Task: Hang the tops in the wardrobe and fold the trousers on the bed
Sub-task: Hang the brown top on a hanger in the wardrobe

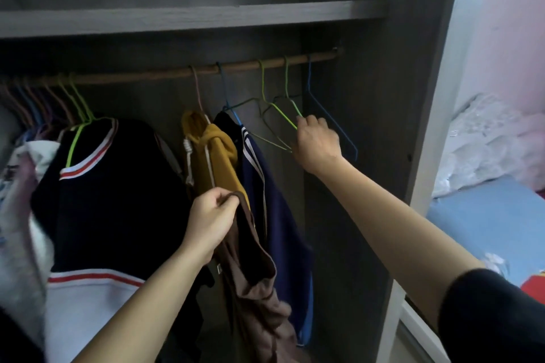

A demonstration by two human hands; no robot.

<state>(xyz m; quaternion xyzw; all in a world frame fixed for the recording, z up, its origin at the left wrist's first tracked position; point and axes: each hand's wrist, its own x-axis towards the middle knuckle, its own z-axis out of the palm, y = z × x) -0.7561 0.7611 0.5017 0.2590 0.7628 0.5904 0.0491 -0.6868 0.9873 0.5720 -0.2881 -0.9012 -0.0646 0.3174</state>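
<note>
My left hand grips the top edge of a brown garment that hangs down in front of the open wardrobe. My right hand reaches up to the right and holds a green wire hanger that hangs empty on the wooden rail. A second green hanger and a blue hanger hang empty beside it. On the rail further left hang a mustard hoodie, a navy striped jacket and a black top with red-white trim.
Several more hangers with clothes crowd the rail's left end. A grey shelf runs above the rail. The wardrobe's side panel stands at the right, with the blue-sheeted bed and crumpled white fabric beyond it.
</note>
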